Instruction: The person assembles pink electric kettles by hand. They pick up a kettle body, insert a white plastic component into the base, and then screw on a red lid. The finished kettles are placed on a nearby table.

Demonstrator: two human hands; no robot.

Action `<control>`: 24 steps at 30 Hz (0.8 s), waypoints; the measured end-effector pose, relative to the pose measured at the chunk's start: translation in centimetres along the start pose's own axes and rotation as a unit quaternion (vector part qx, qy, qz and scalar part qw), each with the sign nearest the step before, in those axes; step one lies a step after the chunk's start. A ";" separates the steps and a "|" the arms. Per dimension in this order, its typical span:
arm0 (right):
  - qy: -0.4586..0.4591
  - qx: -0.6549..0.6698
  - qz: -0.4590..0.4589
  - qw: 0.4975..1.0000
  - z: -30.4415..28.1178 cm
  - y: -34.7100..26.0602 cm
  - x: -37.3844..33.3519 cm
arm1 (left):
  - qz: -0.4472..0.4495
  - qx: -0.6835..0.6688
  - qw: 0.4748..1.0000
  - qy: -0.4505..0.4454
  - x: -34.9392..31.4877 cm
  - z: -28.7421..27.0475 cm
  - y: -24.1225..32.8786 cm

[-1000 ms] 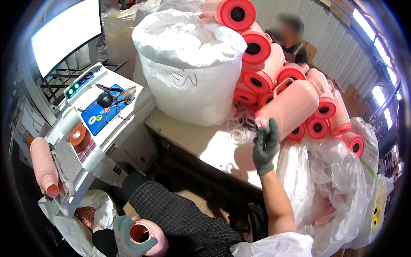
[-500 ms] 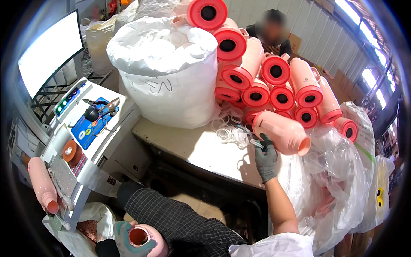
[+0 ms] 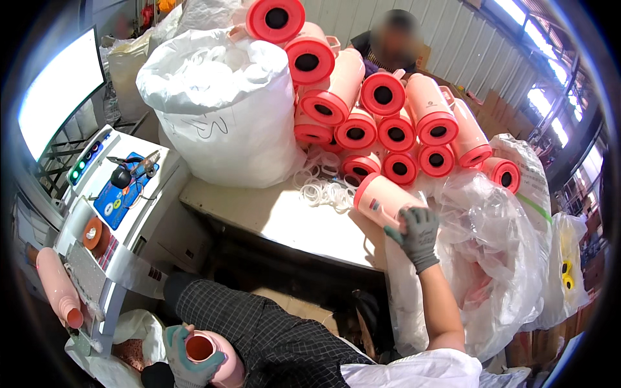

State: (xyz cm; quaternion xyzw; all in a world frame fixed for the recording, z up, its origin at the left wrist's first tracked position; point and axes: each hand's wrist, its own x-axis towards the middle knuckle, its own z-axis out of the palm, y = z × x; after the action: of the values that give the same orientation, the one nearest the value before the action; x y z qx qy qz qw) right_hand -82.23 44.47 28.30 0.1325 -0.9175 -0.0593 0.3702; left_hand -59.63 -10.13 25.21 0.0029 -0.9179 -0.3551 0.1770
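Head view. Right hand, grey-gloved, grasps the right-hand flask, pink with a coral base band. It lies tilted over the front of the white worktop, base toward the flask pile; contact with the worktop cannot be told. Left hand, gloved, is curled round the left-hand flask, mouth up at the lap.

Handling (judgement): smooth walls may slip, so wrap the right thumb and fingers well round the body; keep its base clear of the pile and the loose white rings; hold the left-hand flask level.

Count: 2 flasks in hand, 1 each; 1 spare pink flask at far left; at least 13 in the pile, hidden ones uncounted; 1 white sack; rings overlap, no count; 1 co-worker.
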 end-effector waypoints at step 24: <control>0.183 0.783 0.339 0.489 6.3 9.7 41.4 | -0.024 0.073 0.996 0.048 0.7 -0.8 3.3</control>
State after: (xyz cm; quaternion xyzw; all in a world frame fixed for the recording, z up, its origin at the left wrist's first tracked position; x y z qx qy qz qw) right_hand -117.08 41.92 53.26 0.0547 -0.4726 0.8386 0.2653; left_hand -59.58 -8.25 28.16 0.0548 -0.9315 -0.2905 0.2121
